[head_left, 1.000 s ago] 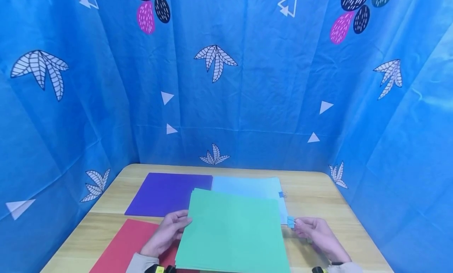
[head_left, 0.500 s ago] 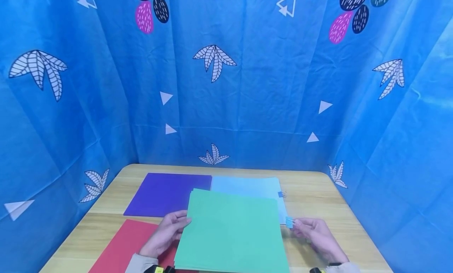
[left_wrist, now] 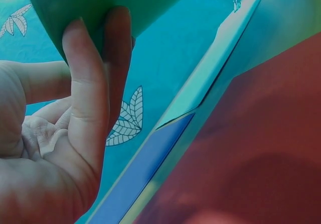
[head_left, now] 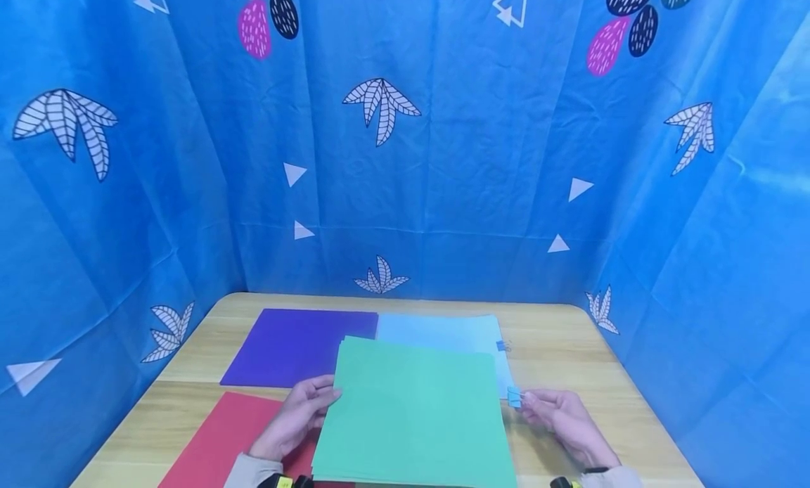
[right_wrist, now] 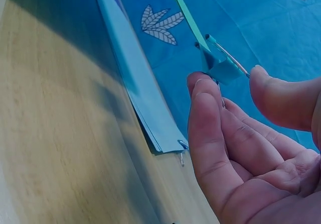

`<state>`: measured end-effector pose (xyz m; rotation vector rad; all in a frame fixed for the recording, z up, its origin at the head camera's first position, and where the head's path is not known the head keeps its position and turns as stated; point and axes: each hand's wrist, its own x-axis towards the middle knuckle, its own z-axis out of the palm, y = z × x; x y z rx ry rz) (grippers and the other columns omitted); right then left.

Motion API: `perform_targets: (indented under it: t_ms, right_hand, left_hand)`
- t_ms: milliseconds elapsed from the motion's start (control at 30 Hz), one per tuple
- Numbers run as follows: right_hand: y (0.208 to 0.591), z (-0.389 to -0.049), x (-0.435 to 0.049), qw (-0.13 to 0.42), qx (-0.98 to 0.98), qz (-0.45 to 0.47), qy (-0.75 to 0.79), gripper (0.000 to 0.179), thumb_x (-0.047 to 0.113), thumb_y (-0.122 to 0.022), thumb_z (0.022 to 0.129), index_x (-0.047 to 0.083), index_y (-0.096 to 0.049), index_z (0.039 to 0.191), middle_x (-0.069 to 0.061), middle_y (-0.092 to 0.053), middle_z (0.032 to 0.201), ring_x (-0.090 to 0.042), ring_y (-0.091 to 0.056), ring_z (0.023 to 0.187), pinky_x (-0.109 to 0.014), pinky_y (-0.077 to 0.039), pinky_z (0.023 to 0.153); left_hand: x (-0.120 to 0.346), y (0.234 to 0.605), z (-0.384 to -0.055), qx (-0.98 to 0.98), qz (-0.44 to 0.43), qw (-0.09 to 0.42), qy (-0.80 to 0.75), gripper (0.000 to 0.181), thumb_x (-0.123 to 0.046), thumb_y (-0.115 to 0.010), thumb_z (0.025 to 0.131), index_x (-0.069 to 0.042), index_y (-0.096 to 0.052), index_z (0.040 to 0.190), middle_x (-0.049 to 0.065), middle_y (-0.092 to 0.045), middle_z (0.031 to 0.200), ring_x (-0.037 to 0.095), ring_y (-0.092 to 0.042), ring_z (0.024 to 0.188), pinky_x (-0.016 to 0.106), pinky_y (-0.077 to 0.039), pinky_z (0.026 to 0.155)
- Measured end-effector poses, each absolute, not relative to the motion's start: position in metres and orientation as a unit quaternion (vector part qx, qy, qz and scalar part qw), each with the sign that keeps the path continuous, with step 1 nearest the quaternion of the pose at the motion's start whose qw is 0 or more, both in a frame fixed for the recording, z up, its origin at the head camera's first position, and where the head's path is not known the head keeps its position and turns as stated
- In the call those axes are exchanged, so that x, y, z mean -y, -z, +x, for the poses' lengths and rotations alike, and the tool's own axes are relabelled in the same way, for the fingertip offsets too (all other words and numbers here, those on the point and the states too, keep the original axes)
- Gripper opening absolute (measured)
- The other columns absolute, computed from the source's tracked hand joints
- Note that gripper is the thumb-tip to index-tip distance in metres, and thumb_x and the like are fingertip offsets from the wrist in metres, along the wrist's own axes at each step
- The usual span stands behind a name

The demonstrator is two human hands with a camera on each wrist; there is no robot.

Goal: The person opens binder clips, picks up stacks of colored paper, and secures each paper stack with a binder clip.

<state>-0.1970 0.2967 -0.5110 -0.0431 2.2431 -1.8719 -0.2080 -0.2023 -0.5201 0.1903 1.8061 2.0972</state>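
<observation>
Above the counter (head_left: 550, 326), middle of near edge: green sheets (head_left: 414, 418), held raised. Left hand (head_left: 304, 411) pinches their left edge; right hand (head_left: 563, 411) has its grip on a blue clip (head_left: 514, 397) by the wire handles, at their right edge. Whether it has bitten: cannot tell. Sheets look light, bendy, prone to slide; best held by side edges. Clip likely stiff-sprung; squeeze handles. Red sheets (head_left: 218, 432) toward near left corner, purple sheets (head_left: 297, 347) far left, light-blue sheets (head_left: 436, 332) mid far edge. Most room toward right edge.
</observation>
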Motion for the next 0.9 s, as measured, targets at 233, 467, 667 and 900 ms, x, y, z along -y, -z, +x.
perform_targets:
  t_ms: [233,467,667,900]
  right_hand:
    - [0.5092,-0.1974,-0.2969,0.129,-0.746,-0.019,0.653,0.041,0.02,-0.064,0.102,-0.012,-0.062,0.128,-0.002,-0.079,0.101,-0.012,-0.072,0.093,-0.026,-0.061,0.089]
    - [0.5099,-0.1971,-0.299,0.153,-0.73,-0.05,0.665,0.044,0.018,-0.061,0.103,-0.017,-0.056,0.13,-0.002,-0.078,0.102,-0.011,-0.072,0.093,-0.026,-0.061,0.091]
    - [0.5119,-0.1975,-0.2997,0.177,-0.72,-0.069,0.667,0.04,0.019,-0.061,0.104,-0.013,-0.061,0.128,0.001,-0.078,0.101,-0.009,-0.072,0.093,-0.026,-0.061,0.092]
    - [0.5135,-0.1981,-0.2999,0.19,-0.709,-0.08,0.674,0.04,0.017,-0.06,0.104,-0.014,-0.06,0.129,0.0,-0.078,0.103,-0.008,-0.072,0.093,-0.025,-0.061,0.092]
  left_hand:
    - [0.2029,0.5185,-0.2083,-0.667,0.053,0.169,-0.723,0.078,-0.018,-0.06,0.104,0.016,-0.013,0.157,0.003,-0.065,0.127,-0.004,-0.05,0.065,0.014,-0.051,0.06]
    - [0.2016,0.5196,-0.2086,-0.671,0.047,0.164,-0.722,0.077,-0.019,-0.059,0.105,0.016,-0.014,0.157,0.005,-0.064,0.13,-0.003,-0.044,0.062,0.014,-0.049,0.058]
    - [0.2003,0.5194,-0.208,-0.67,0.048,0.161,-0.723,0.078,-0.017,-0.059,0.104,0.016,-0.013,0.158,0.008,-0.061,0.132,-0.002,-0.041,0.062,0.014,-0.046,0.058]
    - [0.1985,0.5196,-0.2083,-0.649,0.06,0.176,-0.738,0.078,-0.016,-0.06,0.104,0.016,-0.013,0.157,-0.005,-0.068,0.114,-0.002,-0.061,0.07,0.018,-0.058,0.067]
